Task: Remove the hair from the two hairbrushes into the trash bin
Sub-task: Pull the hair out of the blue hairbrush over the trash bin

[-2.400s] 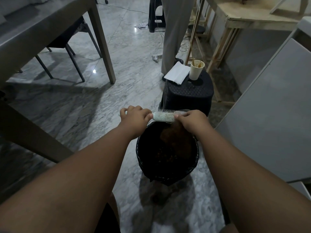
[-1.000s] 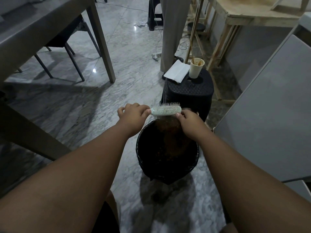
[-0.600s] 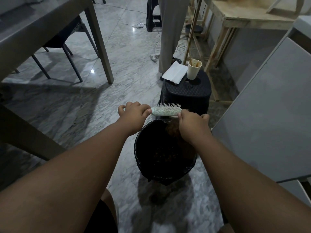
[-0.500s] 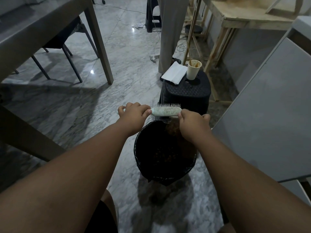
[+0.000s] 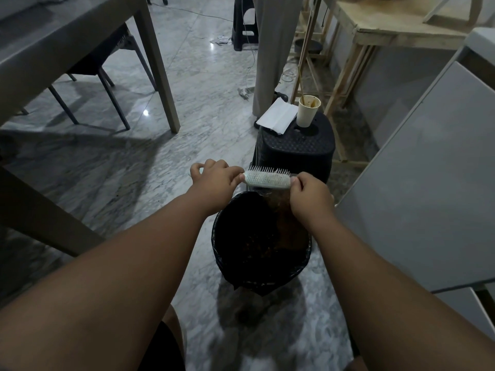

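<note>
Both forearms reach over a marble floor (image 5: 112, 167) toward a black-lined bin (image 5: 219, 253) that stands just below the centre of the view. The brush (image 5: 267, 180), pale, with its bristles pointing up and away, lies level in the air above the bin's 12 o'clock rim. The left hand (image 5: 214, 180), at 10 o'clock from the bin, is clenched round the brush's handle with knuckles up and the thumb tip at the base of the head. Most of the handle is hidden in the fist. The right hand (image 5: 310, 196), at 1 o'clock from the bin, has its fingers curled and pinches the brush's right tip, thumb pressed to it. Whether any strands sit in that pinch cannot be told. Inside the bin a brown wad of hair (image 5: 288, 226) rests against the wall at 1 o'clock, straight under the right hand, with dark litter beside it. Near the bin at 12 o'clock stands a black stool (image 5: 297, 148) carrying a cup (image 5: 308, 112) and, just beside the cup at 9 o'clock, a folded white paper (image 5: 276, 116). A table (image 5: 158, 65) with a chair (image 5: 101, 54) under it fills 10 o'clock of the view. A wooden bench (image 5: 388, 33) sits at 1 o'clock, and a white panel (image 5: 428, 170) runs along 3 o'clock.
</note>
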